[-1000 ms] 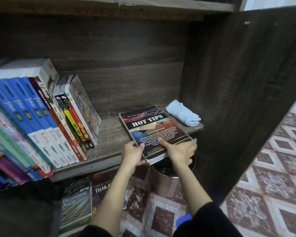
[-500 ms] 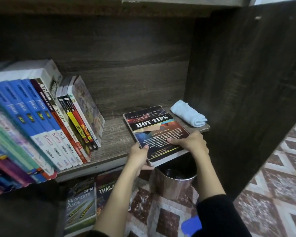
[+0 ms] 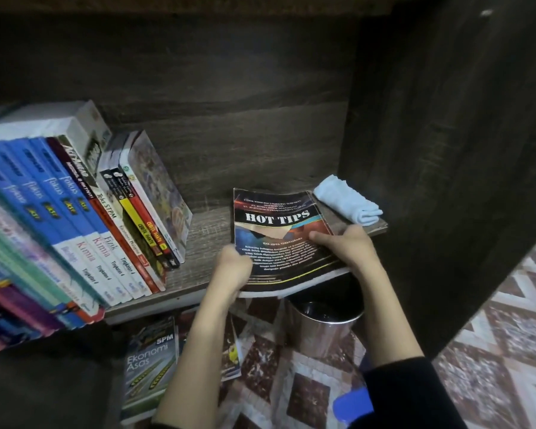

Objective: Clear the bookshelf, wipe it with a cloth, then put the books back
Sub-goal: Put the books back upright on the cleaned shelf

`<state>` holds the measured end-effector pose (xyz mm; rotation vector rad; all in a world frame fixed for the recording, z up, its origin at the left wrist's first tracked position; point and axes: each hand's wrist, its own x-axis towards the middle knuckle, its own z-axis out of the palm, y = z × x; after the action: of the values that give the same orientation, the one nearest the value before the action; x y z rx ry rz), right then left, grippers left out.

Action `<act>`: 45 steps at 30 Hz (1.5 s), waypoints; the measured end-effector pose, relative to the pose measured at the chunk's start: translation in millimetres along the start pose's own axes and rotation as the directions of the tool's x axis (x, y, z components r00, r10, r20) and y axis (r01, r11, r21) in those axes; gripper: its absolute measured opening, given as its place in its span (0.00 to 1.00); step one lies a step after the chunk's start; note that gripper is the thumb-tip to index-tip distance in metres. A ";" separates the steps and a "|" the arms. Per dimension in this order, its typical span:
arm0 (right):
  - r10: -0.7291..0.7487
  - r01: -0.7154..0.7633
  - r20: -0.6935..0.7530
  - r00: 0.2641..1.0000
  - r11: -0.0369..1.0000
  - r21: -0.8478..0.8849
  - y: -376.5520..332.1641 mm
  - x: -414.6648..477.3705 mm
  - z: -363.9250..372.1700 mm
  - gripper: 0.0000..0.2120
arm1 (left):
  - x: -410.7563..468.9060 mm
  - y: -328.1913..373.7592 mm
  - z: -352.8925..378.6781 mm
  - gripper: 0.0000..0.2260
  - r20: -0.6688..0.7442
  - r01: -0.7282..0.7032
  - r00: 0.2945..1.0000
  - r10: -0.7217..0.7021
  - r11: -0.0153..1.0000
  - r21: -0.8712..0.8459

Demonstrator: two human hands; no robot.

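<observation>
Midway through the shelf job, with one paperback held in both hands.
The left hand (image 3: 234,267) and right hand (image 3: 347,246) each grip the near end of the HOT TIPS book (image 3: 279,230), thumbs on its cover. It lies flat toward the right end of the shelf (image 3: 205,239), jutting over the front edge. Its dark cover is soft and creased. A leaning row of books (image 3: 75,227) fills the left end and the folded cloth (image 3: 347,201) sits in the back right corner. The floor books (image 3: 150,363) suggest the job is unfinished; I cannot tell whether the shelf has been wiped.

The dark book (image 3: 279,230) reads "HOT TIPS", the floor book (image 3: 149,363) "SPM Ekonomi Asas", blue spines (image 3: 75,218) "Kimia".
</observation>
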<state>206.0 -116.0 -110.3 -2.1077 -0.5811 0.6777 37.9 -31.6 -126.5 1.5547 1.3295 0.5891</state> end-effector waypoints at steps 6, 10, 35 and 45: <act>-0.096 -0.132 0.361 0.928 0.820 0.557 -9.7 -22.2 9.7 0.16 | -8.0 -7.6 -16.5 0.10 -0.027 -0.093 0.996 0.090 0.977 -0.189; -0.321 0.108 0.209 0.924 0.742 0.662 -24.1 -36.2 20.7 0.25 | 0.3 -8.9 -33.0 0.18 -0.159 -0.217 0.970 0.184 0.951 -0.220; -0.838 0.807 0.011 0.546 0.530 0.261 -41.8 -85.2 194.7 0.47 | -54.0 29.3 -120.2 0.31 -0.521 -0.374 0.437 0.733 0.675 0.636; -0.718 0.610 0.411 0.562 0.695 0.381 -57.5 -44.7 197.1 0.47 | -23.4 34.1 -156.5 0.40 -0.482 -0.044 0.580 0.657 0.616 0.786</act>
<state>36.3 0.5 -152.6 -1.3010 -1.4805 0.8153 -84.3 4.4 -26.6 2.4598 2.0088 1.1981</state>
